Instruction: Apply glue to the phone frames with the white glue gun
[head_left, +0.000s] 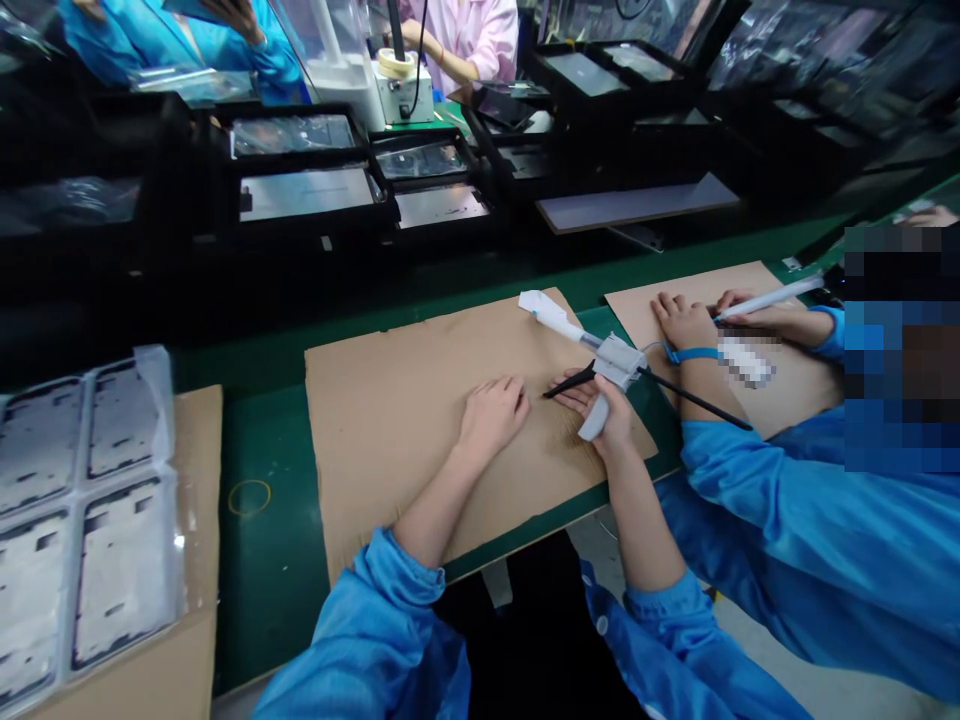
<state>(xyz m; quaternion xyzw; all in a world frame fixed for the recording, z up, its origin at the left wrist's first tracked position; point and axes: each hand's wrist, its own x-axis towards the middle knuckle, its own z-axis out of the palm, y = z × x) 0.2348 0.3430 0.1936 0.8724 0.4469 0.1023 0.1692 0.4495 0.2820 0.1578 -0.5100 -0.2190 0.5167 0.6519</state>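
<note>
My left hand [495, 415] rests back-up on a cardboard sheet [390, 440], fingers curled together; whatever lies under them, if anything, is hidden. Just to its right, my right hand [611, 420], turned palm up, holds a tool bound in grey tape [619, 360]. A black tapered tip points left from this tool, a grey handle-like piece juts down by the palm, and a black cable trails right. From its upper left extends a pale tube with a white end [551, 312]. What kind of tool it is I cannot tell.
At right, a co-worker's hands [686, 325] hold a white stick-like tool over another cardboard sheet [731, 285]. Clear trays with thin panels [124, 550] stand at left beside a yellow ring [249, 497]. Black trays [307, 195] line the back, with two people beyond.
</note>
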